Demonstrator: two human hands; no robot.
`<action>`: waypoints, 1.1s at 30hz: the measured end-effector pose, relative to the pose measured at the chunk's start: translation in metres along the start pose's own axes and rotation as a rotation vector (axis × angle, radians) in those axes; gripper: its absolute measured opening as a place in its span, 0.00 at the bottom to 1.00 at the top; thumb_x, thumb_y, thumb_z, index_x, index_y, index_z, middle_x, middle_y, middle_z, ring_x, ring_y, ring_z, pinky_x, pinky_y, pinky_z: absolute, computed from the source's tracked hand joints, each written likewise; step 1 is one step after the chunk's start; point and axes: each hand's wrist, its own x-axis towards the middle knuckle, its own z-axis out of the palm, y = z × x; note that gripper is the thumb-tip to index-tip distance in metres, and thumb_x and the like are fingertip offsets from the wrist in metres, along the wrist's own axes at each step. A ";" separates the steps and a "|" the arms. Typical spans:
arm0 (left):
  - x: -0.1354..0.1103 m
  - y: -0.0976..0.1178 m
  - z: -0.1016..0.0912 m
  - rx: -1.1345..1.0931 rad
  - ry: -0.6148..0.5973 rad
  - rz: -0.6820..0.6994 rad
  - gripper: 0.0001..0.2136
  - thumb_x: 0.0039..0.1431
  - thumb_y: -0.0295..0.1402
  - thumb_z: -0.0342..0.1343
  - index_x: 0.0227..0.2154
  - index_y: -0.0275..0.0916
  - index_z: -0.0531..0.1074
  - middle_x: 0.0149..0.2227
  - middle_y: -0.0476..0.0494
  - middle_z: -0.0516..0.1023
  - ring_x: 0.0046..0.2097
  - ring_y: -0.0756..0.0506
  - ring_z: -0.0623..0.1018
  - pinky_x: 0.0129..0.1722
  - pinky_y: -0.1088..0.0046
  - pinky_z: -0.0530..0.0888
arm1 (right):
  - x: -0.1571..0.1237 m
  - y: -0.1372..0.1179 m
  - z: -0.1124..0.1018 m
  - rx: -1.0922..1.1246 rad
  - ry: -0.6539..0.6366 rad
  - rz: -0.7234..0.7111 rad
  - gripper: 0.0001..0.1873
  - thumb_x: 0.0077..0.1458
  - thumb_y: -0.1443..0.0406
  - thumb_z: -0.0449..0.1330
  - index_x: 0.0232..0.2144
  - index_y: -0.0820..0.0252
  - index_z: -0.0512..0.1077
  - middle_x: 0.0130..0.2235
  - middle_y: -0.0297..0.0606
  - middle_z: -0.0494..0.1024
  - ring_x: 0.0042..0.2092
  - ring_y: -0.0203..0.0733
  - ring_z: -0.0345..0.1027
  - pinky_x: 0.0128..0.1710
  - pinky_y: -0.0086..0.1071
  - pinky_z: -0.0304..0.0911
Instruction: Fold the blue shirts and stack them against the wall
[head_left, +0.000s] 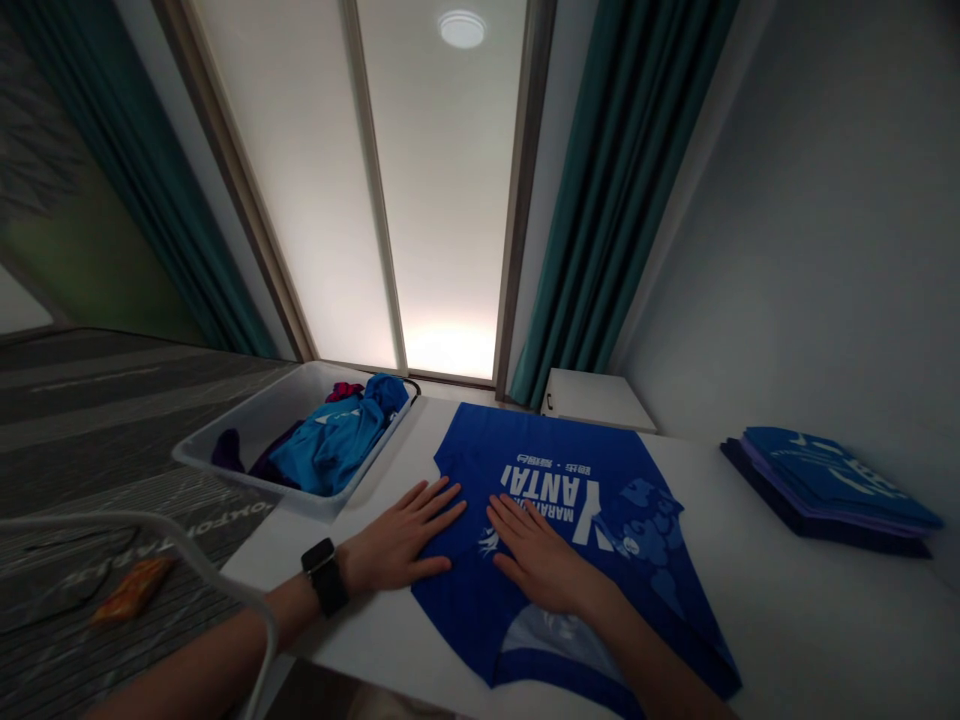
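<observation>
Tabletop (750, 590), head view: white, its far left taken up by a translucent bin (270, 425) in which blue and purple garments (330, 440) are heaped. Along the right, a folded stack (832, 480) is set well apart from the blue shirt (577, 540), and a broad strip of white surface is left between them. A narrower strip is seen between shirt and bin. The far edge is backed by a low white cabinet (600, 398); the near edge is approached by the shirt's neck end.

Shirt is spread out face up, long axis run roughly near to far. Neck opening is turned toward the wearer, hem away; white lettering is read upside down. A patterned section is seen down its right side.

Shirt lies beneath both hands. Left hand (409, 530) is held flat, fingers spread, fingertips laid over the shirt's left edge. Right hand (536, 560), likewise flattened and gripping nothing, is placed on the chest, beside the lettering.
</observation>
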 end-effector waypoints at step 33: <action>0.063 0.040 0.018 -0.018 0.130 0.027 0.28 0.67 0.45 0.45 0.67 0.51 0.45 0.68 0.45 0.52 0.67 0.38 0.56 0.65 0.51 0.54 | -0.109 0.118 -0.022 0.076 0.295 0.341 0.30 0.67 0.54 0.38 0.65 0.58 0.54 0.67 0.41 0.54 0.68 0.46 0.44 0.67 0.50 0.37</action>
